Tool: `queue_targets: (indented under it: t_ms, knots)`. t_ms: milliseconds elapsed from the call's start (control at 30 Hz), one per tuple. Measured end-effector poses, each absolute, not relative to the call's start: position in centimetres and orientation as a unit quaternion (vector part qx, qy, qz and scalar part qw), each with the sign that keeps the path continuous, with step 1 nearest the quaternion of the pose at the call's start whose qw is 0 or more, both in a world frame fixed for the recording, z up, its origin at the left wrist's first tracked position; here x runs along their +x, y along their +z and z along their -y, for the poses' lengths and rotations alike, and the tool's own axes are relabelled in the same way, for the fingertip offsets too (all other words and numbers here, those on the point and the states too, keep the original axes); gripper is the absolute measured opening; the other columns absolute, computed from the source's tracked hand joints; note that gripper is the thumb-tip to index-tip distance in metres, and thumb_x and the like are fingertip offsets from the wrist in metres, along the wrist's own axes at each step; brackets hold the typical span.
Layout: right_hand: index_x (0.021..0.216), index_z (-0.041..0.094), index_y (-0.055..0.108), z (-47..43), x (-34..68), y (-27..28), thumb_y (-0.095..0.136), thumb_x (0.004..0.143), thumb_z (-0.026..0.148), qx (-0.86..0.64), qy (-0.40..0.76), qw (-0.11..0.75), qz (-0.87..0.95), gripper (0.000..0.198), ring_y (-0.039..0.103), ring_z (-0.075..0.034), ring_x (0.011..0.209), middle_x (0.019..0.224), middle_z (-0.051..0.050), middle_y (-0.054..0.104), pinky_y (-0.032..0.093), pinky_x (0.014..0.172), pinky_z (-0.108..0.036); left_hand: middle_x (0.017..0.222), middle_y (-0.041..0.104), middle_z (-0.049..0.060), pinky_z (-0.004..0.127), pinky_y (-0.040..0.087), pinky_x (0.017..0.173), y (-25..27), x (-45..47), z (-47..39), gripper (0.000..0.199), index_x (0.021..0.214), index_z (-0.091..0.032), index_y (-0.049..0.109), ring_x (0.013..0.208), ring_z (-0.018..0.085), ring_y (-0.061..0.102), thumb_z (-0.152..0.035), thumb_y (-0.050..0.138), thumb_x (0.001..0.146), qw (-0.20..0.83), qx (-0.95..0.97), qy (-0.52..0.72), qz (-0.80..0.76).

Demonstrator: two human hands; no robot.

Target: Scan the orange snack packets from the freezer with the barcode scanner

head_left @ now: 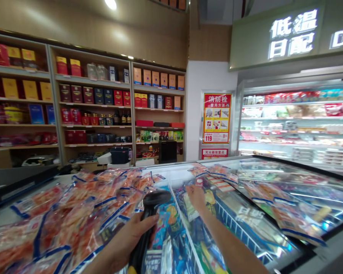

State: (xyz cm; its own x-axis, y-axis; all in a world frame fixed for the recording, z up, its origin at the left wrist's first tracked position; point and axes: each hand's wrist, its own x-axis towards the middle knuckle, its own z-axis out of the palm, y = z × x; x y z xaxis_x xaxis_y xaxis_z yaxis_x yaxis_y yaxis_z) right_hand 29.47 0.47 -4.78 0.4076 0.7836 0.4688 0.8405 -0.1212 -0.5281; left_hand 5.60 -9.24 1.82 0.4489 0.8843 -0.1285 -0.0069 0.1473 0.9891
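Observation:
My left hand [134, 232] is wrapped round the handle of a black handheld barcode scanner [156, 198], whose head points away from me over the freezer. My right hand [196, 196] reaches into the freezer's middle section, its fingers closed at the top edge of a pale packet [189, 208]. The fingertips are partly hidden and a little blurred. Below the scanner lie blue packets [167, 220] in a white wire basket. Yellow and green bags [210, 258] lie deeper, under my right forearm.
Clear bags of reddish frozen food [80, 205] with blue edges are heaped on the left. A white wire divider [185, 232] runs beside the right arm. More bags [291, 217] lie on the glass lid [260, 217]. Behind stand shelves of boxes [94, 95] and a lit chiller [297, 121].

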Motion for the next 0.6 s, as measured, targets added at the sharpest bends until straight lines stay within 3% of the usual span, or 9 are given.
queue_targets:
  t_ms: [267, 433, 600]
  knots:
    - [0.092, 0.020, 0.055, -0.3, 43.1, -5.9, 0.037, 0.073, 0.036, -0.826, -0.122, 0.371, 0.405, 0.031, 0.050, -0.019, 0.088, 0.095, -0.006, 0.056, 0.034, 0.070, -0.028, 0.049, 0.048, -0.004, 0.020, 0.033, 0.042, 1.8, 11.2, 6.5, 0.024, 0.062, -0.016, 0.045, 0.042, 0.007, 0.042, -0.038, 0.054, 0.066, 0.667, 0.567, 0.325, -0.359]
    - [0.108, 0.023, 0.046, -4.9, 43.5, -4.0, 0.042, 0.071, 0.043, -0.793, -0.214, 0.282, 0.495, 0.042, 0.036, -0.025, 0.105, 0.117, -0.008, 0.043, 0.025, 0.084, -0.038, 0.047, 0.049, -0.002, 0.021, 0.035, 0.044, 2.2, 12.4, 4.9, 0.028, 0.058, -0.016, 0.047, 0.043, 0.008, 0.043, -0.042, 0.055, 0.064, 0.668, 0.569, 0.306, -0.371]
    - [0.114, 0.024, 0.043, -12.3, 44.1, -2.2, 0.039, 0.066, 0.057, -0.775, -0.192, 0.185, 0.574, 0.058, 0.028, -0.031, 0.110, 0.122, -0.011, 0.037, 0.015, 0.085, -0.052, 0.044, 0.049, -0.002, 0.021, 0.034, 0.042, 2.3, 12.0, 3.4, 0.028, 0.060, -0.018, 0.049, 0.041, 0.009, 0.043, -0.045, 0.058, 0.058, 0.636, 0.530, 0.328, -0.455]
